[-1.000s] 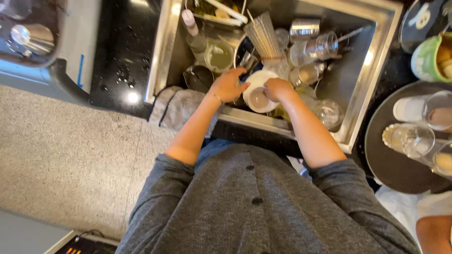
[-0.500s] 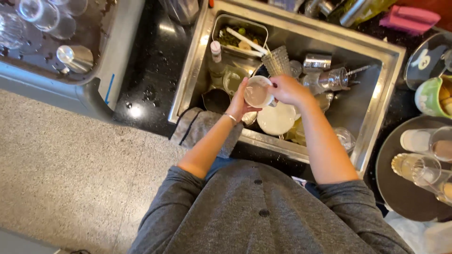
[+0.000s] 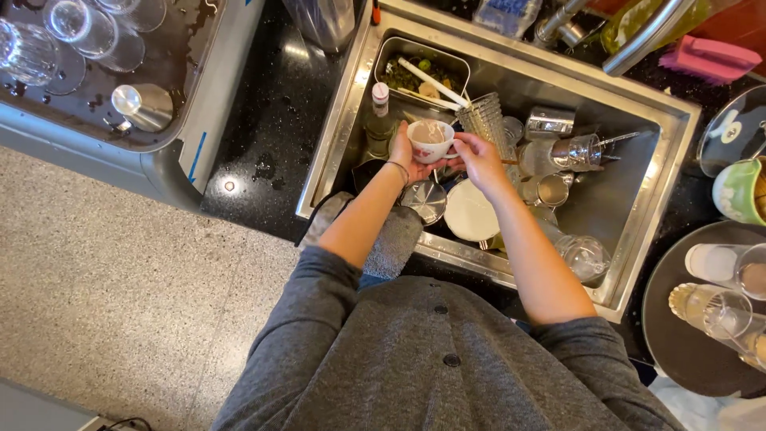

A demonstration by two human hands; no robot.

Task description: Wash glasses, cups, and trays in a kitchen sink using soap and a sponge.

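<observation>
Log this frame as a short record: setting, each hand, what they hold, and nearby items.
setting: steel sink full of dishes, black counter
left hand: cups the small white cup from its side
right hand: grips the cup's rim
below cup: white plate, metal lid
nearby: ribbed glass, bottle, food tray
left counter: rack of glasses

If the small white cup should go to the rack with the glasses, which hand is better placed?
Probably left: the left hand cradles the cup and is on the rack side. The right hand only pinches its rim.
</observation>
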